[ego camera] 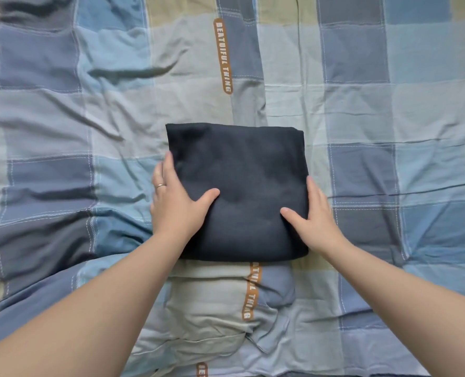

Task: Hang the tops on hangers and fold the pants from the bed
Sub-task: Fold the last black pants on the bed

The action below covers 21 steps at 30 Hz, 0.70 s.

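Bed (389,281) filled view. Checked cover (362,110), blue, grey, beige, lay wrinkled, with orange lettered stripes (223,55). Soft even light.

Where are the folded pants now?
Head view: the folded dark pants lie mid-frame on the checked bedspread, left hand and right hand on their sides.

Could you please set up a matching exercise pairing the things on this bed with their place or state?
Things: 1 folded dark pants; 2 left hand; 3 right hand; 4 orange lettered strip.
Descriptions: A wears a ring; B printed on the plaid bedsheet; C lies between both hands; D rests on the pants' right edge.
Pairs: 1-C, 2-A, 3-D, 4-B.
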Tool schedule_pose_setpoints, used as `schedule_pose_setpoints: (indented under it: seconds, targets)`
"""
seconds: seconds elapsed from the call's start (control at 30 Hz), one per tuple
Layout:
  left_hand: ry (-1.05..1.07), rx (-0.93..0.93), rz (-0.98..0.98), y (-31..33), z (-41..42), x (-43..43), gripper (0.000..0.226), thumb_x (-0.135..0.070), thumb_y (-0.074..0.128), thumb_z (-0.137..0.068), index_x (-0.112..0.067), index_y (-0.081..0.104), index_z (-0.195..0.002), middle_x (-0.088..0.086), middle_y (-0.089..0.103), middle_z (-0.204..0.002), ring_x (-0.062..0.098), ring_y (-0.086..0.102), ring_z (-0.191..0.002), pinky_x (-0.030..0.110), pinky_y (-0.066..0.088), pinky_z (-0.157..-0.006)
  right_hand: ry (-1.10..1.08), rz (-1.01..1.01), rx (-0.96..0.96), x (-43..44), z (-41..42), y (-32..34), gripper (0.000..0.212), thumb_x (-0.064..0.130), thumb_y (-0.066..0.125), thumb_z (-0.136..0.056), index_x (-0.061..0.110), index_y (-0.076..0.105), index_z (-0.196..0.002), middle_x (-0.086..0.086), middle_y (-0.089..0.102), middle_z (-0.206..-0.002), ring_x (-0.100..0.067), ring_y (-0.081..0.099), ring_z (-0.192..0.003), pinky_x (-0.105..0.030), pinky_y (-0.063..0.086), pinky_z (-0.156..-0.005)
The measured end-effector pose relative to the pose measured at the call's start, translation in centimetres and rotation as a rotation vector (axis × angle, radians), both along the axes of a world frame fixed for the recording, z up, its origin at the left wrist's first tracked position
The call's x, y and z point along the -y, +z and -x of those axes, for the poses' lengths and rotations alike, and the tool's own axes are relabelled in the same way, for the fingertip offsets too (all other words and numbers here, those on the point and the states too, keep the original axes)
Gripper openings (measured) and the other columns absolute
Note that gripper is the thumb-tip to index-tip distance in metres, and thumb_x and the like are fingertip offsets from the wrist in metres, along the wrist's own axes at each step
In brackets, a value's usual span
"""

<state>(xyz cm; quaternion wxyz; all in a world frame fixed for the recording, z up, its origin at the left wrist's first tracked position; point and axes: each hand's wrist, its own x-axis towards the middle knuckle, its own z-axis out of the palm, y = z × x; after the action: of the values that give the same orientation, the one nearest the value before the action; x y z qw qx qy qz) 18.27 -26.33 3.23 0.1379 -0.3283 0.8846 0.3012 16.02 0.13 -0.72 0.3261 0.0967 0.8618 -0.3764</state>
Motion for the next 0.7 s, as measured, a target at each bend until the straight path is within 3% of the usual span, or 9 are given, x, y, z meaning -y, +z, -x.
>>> schedule_pose_setpoints:
  seconds: [0.07, 0.17, 0.23, 0.3, 0.47, 0.6, 0.7]
  targets:
    - [0.178, 0.015, -0.268, -0.4, 0.1, 0.7, 0.117, -0.058, 0.080, -0.072, -0.040, 0.000, -0.156, -0.005, 0.030, -0.160, 0.020, 0.040, -0.141, 0.031, 0.033, -0.104, -0.182, 0.170, 0.093, -0.3, 0.9, -0.4, 0.083, 0.036, 0.073, -0.089, 0.029, 0.025, -0.156, 0.000, 0.036, -0.158, -0.020, 0.037, -0.143, -0.043, 0.031, -0.119]
    - [0.250, 0.068, -0.363, -1.2, 0.2, 1.2, 0.107, -0.067, 0.079, -0.062, -0.033, 0.027, -0.149, -0.014, 0.054, -0.139, 0.016, 0.055, -0.125, 0.035, 0.041, -0.109, -0.358, 0.329, 0.199, -0.3, 2.1, -0.9, 0.058, 0.031, 0.077, -0.086, 0.026, 0.047, -0.135, 0.006, 0.060, -0.135, -0.010, 0.062, -0.117, -0.032, 0.050, -0.098]
    - [0.243, 0.118, -0.368, -1.4, 0.3, 1.4, 0.099, -0.072, 0.077, -0.056, -0.030, 0.042, -0.139, -0.015, 0.060, -0.128, 0.016, 0.058, -0.119, 0.041, 0.045, -0.108, -0.417, 0.389, 0.265, -0.2, 2.7, -1.1, 0.058, 0.034, 0.078, -0.085, 0.026, 0.048, -0.134, 0.009, 0.065, -0.126, -0.009, 0.066, -0.109, -0.028, 0.052, -0.088]
    - [0.206, 0.147, -0.409, -1.2, 0.3, 1.6, 0.096, -0.070, 0.077, -0.059, -0.029, 0.046, -0.140, -0.014, 0.062, -0.129, 0.016, 0.059, -0.121, 0.041, 0.045, -0.109, -0.428, 0.419, 0.328, -0.2, 2.9, -1.3, 0.059, 0.035, 0.079, -0.083, 0.022, 0.051, -0.133, 0.009, 0.069, -0.122, -0.011, 0.069, -0.106, -0.029, 0.053, -0.085]
    - [0.220, 0.201, -0.547, 0.0, -1.0, 0.5, 0.065, -0.055, 0.077, -0.079, -0.028, 0.057, -0.135, -0.014, 0.065, -0.123, 0.014, 0.061, -0.116, 0.030, 0.044, -0.099, -0.391, 0.470, 0.502, -0.8, 2.6, -0.8, 0.065, 0.046, 0.083, -0.073, 0.028, 0.060, -0.131, 0.007, 0.073, -0.118, -0.018, 0.071, -0.108, -0.038, 0.053, -0.097]
    - [0.295, 0.318, -0.697, 1.3, -2.8, -1.0, 0.058, -0.050, 0.077, -0.083, -0.027, 0.059, -0.133, -0.009, 0.068, -0.121, 0.016, 0.067, -0.107, 0.034, 0.052, -0.095, -0.368, 0.442, 0.616, -2.3, 1.7, 0.4, 0.074, 0.054, 0.082, -0.060, 0.022, 0.068, -0.125, 0.002, 0.076, -0.112, -0.019, 0.073, -0.101, -0.036, 0.054, -0.087]
    - [0.331, 0.457, -0.782, 2.4, -4.4, -1.3, 0.048, -0.052, 0.077, -0.082, -0.031, 0.063, -0.123, -0.011, 0.075, -0.107, 0.012, 0.074, -0.090, 0.025, 0.057, -0.069, -0.410, 0.436, 0.755, -3.5, -0.5, 1.2, 0.067, 0.054, 0.081, -0.063, 0.020, 0.070, -0.120, -0.003, 0.076, -0.112, -0.020, 0.074, -0.098, -0.034, 0.055, -0.079]
